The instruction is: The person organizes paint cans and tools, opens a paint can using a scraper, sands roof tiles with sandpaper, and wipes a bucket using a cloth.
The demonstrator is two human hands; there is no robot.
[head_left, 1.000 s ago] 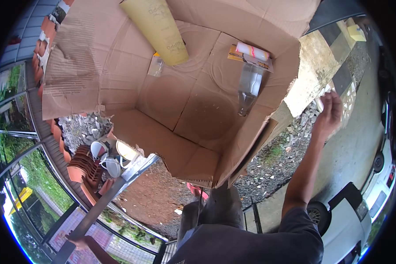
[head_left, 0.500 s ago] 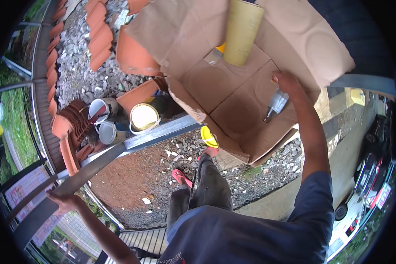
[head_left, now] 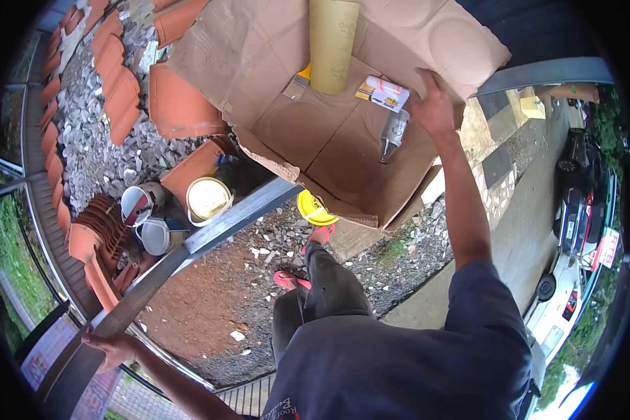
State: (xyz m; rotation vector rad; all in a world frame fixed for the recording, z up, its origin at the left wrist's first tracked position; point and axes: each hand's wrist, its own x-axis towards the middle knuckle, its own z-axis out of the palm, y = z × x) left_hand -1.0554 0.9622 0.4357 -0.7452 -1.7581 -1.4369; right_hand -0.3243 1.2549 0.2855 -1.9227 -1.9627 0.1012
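My right hand is at the right inner wall of a large open cardboard box, its fingers apart and stretched along the cardboard. Just beside its fingertips lies a small white and yellow carton with a white tube-like piece on top. Below that, a clear plastic pack or bottle rests against the wall. A yellow-brown roll leans in the box, next to a paintbrush-like tool, partly hidden. My left hand is wrapped over the edge of a grey metal beam.
Roof tiles and grey gravel lie left of the box. Several buckets stand by the beam. A yellow lid or bucket is near my foot on the stony ground far below. Parked vehicles line the right side.
My right hand has moved up from beside the clear pack to the box wall, its fingers spreading. The small carton now shows in the box. The whole view has shifted; my left hand stays on the beam.
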